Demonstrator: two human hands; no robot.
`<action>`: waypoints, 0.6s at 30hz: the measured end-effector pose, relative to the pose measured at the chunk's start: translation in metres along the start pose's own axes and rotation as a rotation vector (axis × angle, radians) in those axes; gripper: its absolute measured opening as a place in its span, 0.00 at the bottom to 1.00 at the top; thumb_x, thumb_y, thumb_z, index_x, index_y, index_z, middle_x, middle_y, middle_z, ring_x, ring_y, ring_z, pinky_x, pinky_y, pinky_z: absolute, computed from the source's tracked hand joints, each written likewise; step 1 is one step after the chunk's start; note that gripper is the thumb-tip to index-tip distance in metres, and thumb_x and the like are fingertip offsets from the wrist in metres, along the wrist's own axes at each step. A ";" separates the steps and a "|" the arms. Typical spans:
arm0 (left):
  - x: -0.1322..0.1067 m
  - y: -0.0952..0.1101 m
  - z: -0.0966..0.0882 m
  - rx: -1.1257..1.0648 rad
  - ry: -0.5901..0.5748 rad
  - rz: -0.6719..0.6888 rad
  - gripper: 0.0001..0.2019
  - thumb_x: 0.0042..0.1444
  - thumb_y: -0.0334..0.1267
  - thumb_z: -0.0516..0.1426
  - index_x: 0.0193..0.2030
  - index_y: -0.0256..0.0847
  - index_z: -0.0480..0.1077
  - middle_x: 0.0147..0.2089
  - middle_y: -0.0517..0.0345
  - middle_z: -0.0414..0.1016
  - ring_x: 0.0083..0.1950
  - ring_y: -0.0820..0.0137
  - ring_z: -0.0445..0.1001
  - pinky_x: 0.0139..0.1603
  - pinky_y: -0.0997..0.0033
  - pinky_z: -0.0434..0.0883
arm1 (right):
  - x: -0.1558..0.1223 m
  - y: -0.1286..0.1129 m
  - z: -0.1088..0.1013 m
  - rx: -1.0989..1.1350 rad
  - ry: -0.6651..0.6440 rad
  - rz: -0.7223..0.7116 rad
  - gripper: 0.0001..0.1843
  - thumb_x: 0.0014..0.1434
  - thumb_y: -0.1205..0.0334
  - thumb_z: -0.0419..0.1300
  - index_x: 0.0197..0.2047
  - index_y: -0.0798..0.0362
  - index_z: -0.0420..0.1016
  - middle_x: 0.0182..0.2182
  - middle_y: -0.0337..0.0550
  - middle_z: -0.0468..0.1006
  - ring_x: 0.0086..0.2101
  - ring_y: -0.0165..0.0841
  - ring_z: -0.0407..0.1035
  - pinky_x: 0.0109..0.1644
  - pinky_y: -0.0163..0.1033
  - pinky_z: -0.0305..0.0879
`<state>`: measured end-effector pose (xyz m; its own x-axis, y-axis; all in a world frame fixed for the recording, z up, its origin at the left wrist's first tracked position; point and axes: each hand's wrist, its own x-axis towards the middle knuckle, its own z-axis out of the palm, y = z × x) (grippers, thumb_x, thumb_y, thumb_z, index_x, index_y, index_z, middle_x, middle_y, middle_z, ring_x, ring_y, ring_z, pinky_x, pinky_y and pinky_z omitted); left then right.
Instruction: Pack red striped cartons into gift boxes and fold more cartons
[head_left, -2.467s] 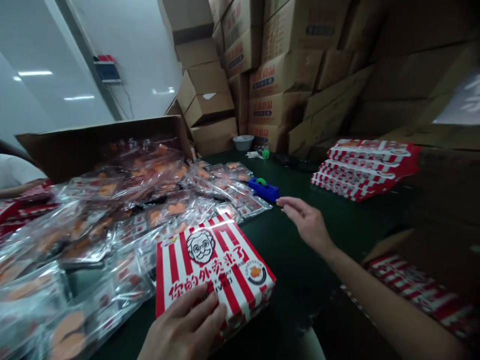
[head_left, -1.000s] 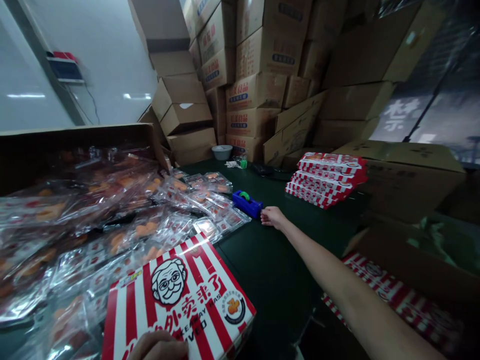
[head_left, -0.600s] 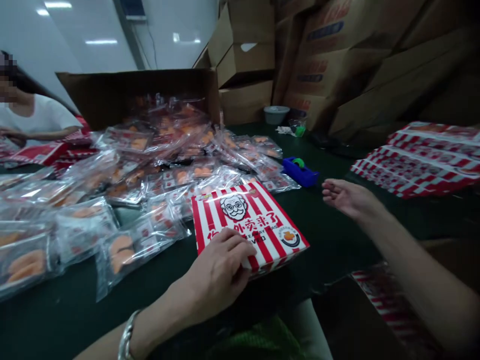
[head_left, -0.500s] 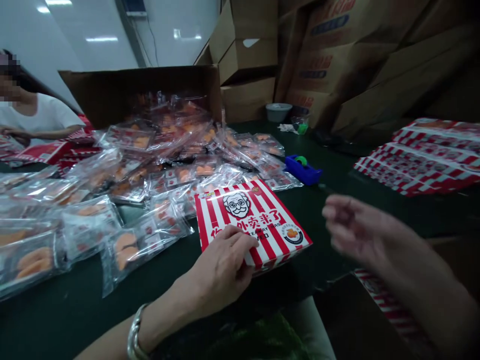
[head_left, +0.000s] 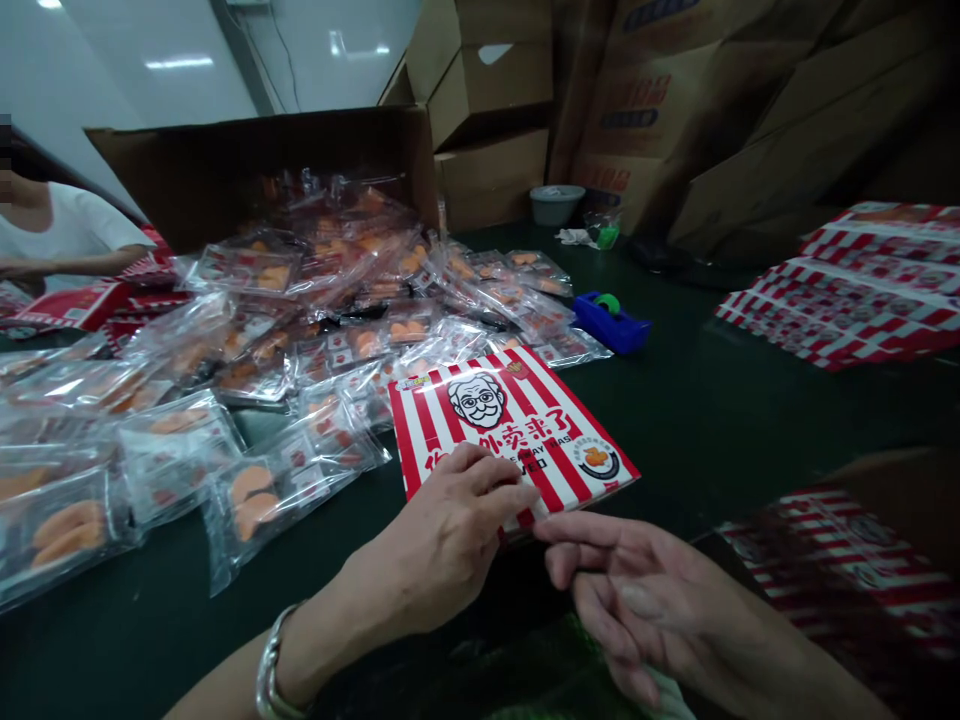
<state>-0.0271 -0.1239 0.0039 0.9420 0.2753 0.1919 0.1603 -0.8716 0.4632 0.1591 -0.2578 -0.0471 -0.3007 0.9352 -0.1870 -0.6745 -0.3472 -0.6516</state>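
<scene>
A red-and-white striped cardboard box (head_left: 540,410) with a bearded face and Chinese lettering lies shut on the dark green table. My left hand (head_left: 457,530), a silver bangle at its wrist, grips the near edge, fingers on the lid and thumb toward the front side. Close to that same front edge is my right hand (head_left: 637,590), palm turned inward and fingers apart, the index fingertip at the edge beside my left fingers. A small pale glint shows there; I cannot tell what it is. Beyond the box stands a blue tape dispenser (head_left: 611,325) with a green core.
Clear bags of orange pieces (head_left: 255,500) cover the left, spilling from a large carton (head_left: 262,160). Flat striped boxes (head_left: 862,285) are stacked at right; more striped card (head_left: 840,560) lies in a carton below. A grey bowl (head_left: 556,205) stands behind. A person (head_left: 67,230) sits far left.
My right hand has come in from the right, near the tape dispenser, to the front edge of the box. My left hand stays on the box, whose near right corner has shifted slightly right.
</scene>
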 end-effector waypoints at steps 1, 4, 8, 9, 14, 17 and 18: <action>0.001 0.001 -0.001 0.011 -0.013 -0.012 0.20 0.61 0.24 0.44 0.54 0.43 0.68 0.54 0.53 0.71 0.54 0.65 0.67 0.59 0.58 0.64 | 0.001 0.004 -0.003 -0.033 0.014 -0.003 0.22 0.53 0.61 0.68 0.52 0.51 0.74 0.40 0.48 0.73 0.27 0.26 0.68 0.26 0.31 0.69; 0.004 0.004 -0.005 0.025 -0.022 -0.020 0.17 0.61 0.25 0.46 0.50 0.42 0.70 0.53 0.53 0.71 0.53 0.65 0.67 0.60 0.57 0.63 | 0.008 0.019 -0.015 -0.139 0.077 -0.062 0.22 0.50 0.55 0.70 0.48 0.52 0.77 0.37 0.47 0.76 0.26 0.26 0.68 0.27 0.31 0.66; 0.011 0.015 0.002 0.064 0.031 -0.100 0.08 0.62 0.38 0.54 0.42 0.41 0.73 0.47 0.54 0.73 0.48 0.65 0.68 0.57 0.57 0.64 | 0.021 0.030 -0.027 -0.321 0.085 -0.213 0.20 0.53 0.49 0.67 0.42 0.55 0.79 0.30 0.45 0.76 0.27 0.30 0.66 0.34 0.36 0.64; 0.012 0.018 0.007 0.098 0.069 -0.140 0.09 0.62 0.41 0.55 0.39 0.40 0.73 0.44 0.54 0.74 0.46 0.65 0.68 0.53 0.57 0.66 | 0.026 0.030 -0.028 -0.352 0.074 -0.245 0.18 0.53 0.49 0.66 0.41 0.54 0.80 0.28 0.44 0.75 0.28 0.31 0.66 0.35 0.37 0.64; 0.011 0.026 0.042 0.435 0.210 -0.225 0.06 0.62 0.37 0.53 0.36 0.40 0.69 0.42 0.53 0.73 0.44 0.62 0.66 0.44 0.57 0.67 | 0.039 0.043 -0.025 -0.193 0.064 -0.330 0.13 0.52 0.55 0.68 0.40 0.51 0.81 0.26 0.41 0.75 0.27 0.29 0.64 0.33 0.34 0.63; 0.008 0.026 0.053 0.593 0.165 -0.212 0.03 0.62 0.35 0.52 0.39 0.42 0.67 0.45 0.53 0.72 0.46 0.60 0.65 0.46 0.55 0.67 | 0.021 0.067 -0.035 0.042 0.111 -0.180 0.20 0.49 0.52 0.69 0.46 0.48 0.79 0.34 0.45 0.78 0.27 0.27 0.66 0.31 0.33 0.63; 0.009 0.026 0.055 0.621 0.152 -0.220 0.03 0.62 0.34 0.52 0.40 0.42 0.66 0.45 0.53 0.71 0.46 0.60 0.65 0.46 0.55 0.67 | 0.009 0.073 -0.042 0.073 0.124 -0.090 0.24 0.49 0.51 0.69 0.49 0.46 0.77 0.36 0.47 0.79 0.27 0.28 0.67 0.31 0.33 0.63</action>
<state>0.0016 -0.1662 -0.0298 0.8232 0.4877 0.2907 0.5266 -0.8473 -0.0695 0.1356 -0.2714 -0.1271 -0.1543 0.9625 -0.2231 -0.7436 -0.2618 -0.6152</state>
